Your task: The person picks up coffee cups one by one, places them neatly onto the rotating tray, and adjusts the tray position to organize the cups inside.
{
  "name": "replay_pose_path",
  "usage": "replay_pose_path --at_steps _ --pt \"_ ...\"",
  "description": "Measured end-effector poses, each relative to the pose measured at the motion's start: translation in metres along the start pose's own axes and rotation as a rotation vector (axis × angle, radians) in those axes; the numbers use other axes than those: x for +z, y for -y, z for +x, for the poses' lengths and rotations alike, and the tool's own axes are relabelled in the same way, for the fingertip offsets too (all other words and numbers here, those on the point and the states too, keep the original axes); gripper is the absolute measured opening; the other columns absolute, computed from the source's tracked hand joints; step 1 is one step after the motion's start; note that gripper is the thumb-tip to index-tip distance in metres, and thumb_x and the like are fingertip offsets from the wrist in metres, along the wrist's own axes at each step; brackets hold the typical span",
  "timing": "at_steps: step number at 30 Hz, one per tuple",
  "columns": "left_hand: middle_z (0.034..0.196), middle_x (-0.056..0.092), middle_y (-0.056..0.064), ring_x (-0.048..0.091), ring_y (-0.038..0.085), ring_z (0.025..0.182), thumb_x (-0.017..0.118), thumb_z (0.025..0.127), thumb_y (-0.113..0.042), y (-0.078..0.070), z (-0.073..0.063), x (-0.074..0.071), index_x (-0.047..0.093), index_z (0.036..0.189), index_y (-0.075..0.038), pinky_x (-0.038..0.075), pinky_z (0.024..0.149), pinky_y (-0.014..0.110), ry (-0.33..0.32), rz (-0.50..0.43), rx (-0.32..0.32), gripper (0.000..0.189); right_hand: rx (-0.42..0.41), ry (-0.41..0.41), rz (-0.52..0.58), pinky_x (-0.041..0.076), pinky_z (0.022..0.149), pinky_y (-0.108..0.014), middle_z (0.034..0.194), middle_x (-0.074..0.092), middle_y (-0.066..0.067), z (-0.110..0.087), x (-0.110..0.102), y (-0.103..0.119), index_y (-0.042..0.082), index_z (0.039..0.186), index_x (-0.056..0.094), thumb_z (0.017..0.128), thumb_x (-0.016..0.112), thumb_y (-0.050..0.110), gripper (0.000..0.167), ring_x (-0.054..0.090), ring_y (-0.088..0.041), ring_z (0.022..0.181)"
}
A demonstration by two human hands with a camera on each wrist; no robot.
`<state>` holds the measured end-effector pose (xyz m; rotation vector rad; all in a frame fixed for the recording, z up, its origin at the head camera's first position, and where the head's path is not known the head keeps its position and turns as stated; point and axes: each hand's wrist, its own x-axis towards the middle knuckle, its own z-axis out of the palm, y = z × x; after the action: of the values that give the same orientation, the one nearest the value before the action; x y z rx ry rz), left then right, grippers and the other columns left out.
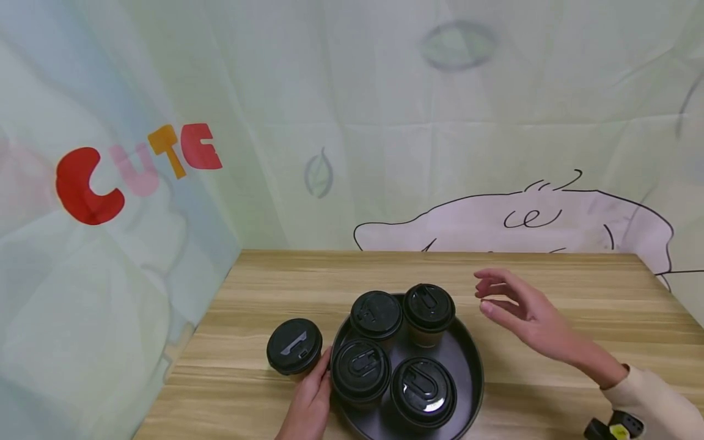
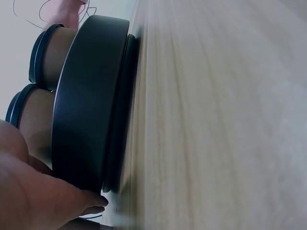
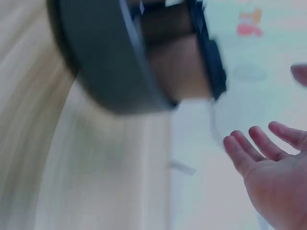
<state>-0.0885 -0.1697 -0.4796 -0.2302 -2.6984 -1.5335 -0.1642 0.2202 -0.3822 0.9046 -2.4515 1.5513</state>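
A round black tray (image 1: 474,366) stands on the wooden table and bears several brown paper cups with black lids, such as the front cup (image 1: 423,394) and the back right cup (image 1: 429,307). At the tray's left side my left hand (image 1: 307,406) grips its edge, the fingertips low by the base in the left wrist view. Another lidded cup (image 1: 294,346) stands on the table just left of that hand. My right hand (image 1: 519,311) hovers right of the tray with loosely bent fingers and nothing in them. Both the tray (image 3: 103,57) and a cup (image 3: 180,67) look blurred in the right wrist view.
Around the tray lies the wooden tabletop (image 1: 264,281). Behind it hangs a pale printed cloth (image 1: 275,122) with coloured letters and a line drawing. A small black device (image 1: 613,426) is at the right sleeve (image 1: 649,394).
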Motion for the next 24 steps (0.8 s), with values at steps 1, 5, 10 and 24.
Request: replay_pose_path --at_steps 1,5,10,24 --pt "0.154 0.044 0.031 0.038 0.048 0.144 0.039 0.111 -0.012 -0.007 -0.001 -0.002 0.041 0.151 0.014 0.033 0.115 0.060 0.010 -0.016 -0.006 0.047 0.046 -0.004 -0.030 0.056 0.094 -0.024 0.126 0.061 -0.010 0.002 -0.004 -0.007 0.009 0.144 0.053 0.103 0.063 0.005 0.043 0.063 -0.018 0.116" --pt "0.153 0.045 0.032 0.039 0.047 0.143 0.041 0.110 -0.009 -0.014 -0.003 -0.004 0.043 0.150 0.015 0.034 0.115 0.060 0.003 -0.003 -0.008 0.046 0.230 0.091 -0.085 0.059 0.088 -0.031 0.132 0.063 -0.014 0.007 -0.010 -0.037 0.008 0.144 0.054 0.107 0.060 0.025 0.040 0.065 -0.027 0.117" --pt "0.148 0.050 0.033 0.045 0.048 0.139 0.043 0.109 -0.009 0.000 -0.003 0.002 0.048 0.146 0.014 0.040 0.113 0.054 -0.051 0.017 0.029 0.044 0.341 0.220 -0.090 0.058 0.090 -0.041 0.136 0.060 -0.022 0.015 -0.003 -0.062 0.002 0.144 0.053 0.107 0.059 0.032 0.048 0.064 -0.034 0.117" --pt "0.154 0.051 0.017 0.045 0.031 0.142 0.047 0.109 -0.013 0.049 -0.001 0.016 0.048 0.153 0.002 0.039 0.115 0.038 -0.069 0.019 -0.042 0.046 0.266 0.313 -0.059 0.055 0.092 -0.042 0.138 0.062 -0.018 0.039 0.026 -0.075 0.007 0.144 0.058 0.108 0.053 0.019 0.038 0.061 -0.035 0.122"
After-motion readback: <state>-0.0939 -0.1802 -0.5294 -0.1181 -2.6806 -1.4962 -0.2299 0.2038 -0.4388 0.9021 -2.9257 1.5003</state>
